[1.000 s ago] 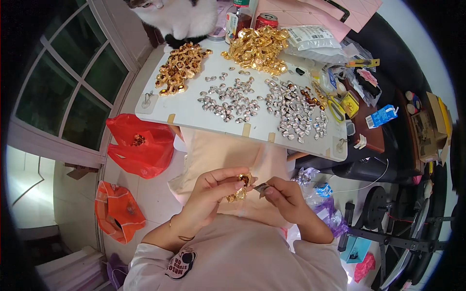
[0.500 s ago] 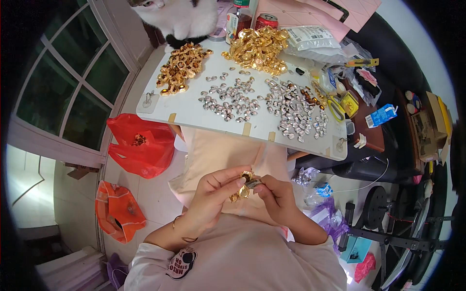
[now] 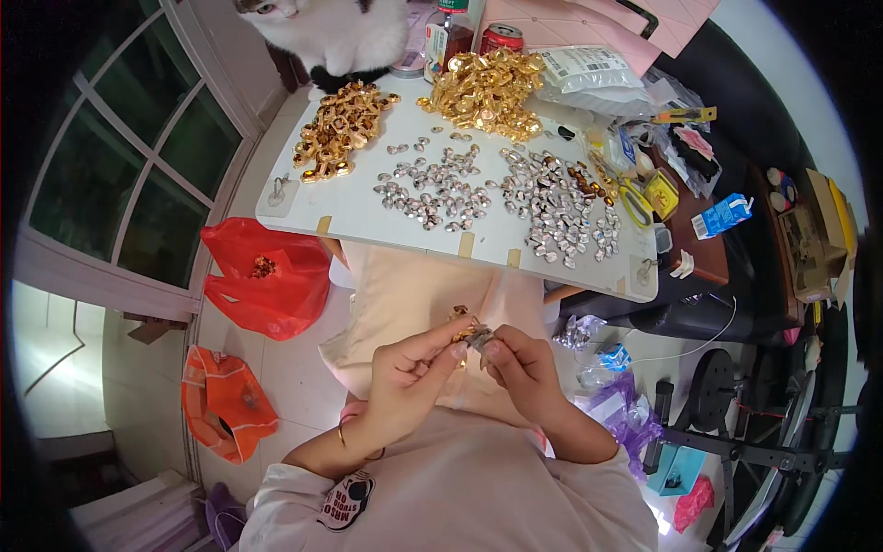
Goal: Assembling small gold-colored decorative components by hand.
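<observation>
Over my lap, my left hand [image 3: 409,373] pinches a small gold-coloured metal piece [image 3: 459,314], like a jewellery setting. My right hand [image 3: 526,368] grips a small flat silvery-grey object [image 3: 479,338] against it; its kind is unclear and my fingers cover part of it. Ahead on the white table [image 3: 354,210] lie silvery faceted stones [image 3: 432,191], spread in two patches. A heap of gold pieces with dark centres [image 3: 340,129] sits at the left, and a larger heap of gold settings [image 3: 487,87] at the back.
A black-and-white cat [image 3: 345,37] sits behind the table's far left corner. Yellow scissors [image 3: 635,204] lie at the table's right. On the floor at left are a red plastic bag [image 3: 276,304] and an orange bag [image 3: 241,405]. Exercise equipment [image 3: 713,391] stands at right.
The gold piece has turned between my fingers, and one end now points up and away. My hands stay together, with the left shifted slightly right; the cat's head has moved a little left.
</observation>
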Tool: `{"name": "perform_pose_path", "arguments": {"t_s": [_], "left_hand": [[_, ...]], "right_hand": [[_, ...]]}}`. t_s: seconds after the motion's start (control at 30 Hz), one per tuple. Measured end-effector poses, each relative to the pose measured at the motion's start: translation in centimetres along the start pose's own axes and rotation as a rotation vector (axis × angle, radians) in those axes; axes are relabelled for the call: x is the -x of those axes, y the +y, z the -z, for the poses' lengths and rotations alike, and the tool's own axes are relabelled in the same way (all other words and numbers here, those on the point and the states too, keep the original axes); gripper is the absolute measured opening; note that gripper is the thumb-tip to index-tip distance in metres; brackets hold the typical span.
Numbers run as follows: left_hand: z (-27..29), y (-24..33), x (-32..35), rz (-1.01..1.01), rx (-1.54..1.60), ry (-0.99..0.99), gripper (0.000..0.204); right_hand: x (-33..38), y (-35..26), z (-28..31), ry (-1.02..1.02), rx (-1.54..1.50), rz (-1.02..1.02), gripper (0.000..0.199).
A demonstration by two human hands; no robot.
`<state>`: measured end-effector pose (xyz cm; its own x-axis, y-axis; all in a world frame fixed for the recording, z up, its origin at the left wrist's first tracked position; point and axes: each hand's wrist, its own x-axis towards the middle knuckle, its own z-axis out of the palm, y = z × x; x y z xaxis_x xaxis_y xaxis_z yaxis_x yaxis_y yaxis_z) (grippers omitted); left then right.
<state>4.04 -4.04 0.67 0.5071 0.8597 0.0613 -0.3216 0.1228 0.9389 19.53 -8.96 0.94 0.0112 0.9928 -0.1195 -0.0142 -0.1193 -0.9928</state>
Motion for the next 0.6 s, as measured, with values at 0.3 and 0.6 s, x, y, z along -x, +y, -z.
{"name": "perform_pose_path", "arguments": {"t_s": [0.3, 0.6], "left_hand": [[0.4, -0.7, 0.2, -0.241, -0.547, 0.067, 0.032], [0.5, 0.2, -0.9, 0.150, 0.170, 0.058, 0.040]], "right_hand": [[0.1, -0.5, -0.3, 0.054, 0.246, 0.065, 0.020], [-0.2, 0.2, 0.6, 0.087, 0.178, 0.088, 0.016]]}}
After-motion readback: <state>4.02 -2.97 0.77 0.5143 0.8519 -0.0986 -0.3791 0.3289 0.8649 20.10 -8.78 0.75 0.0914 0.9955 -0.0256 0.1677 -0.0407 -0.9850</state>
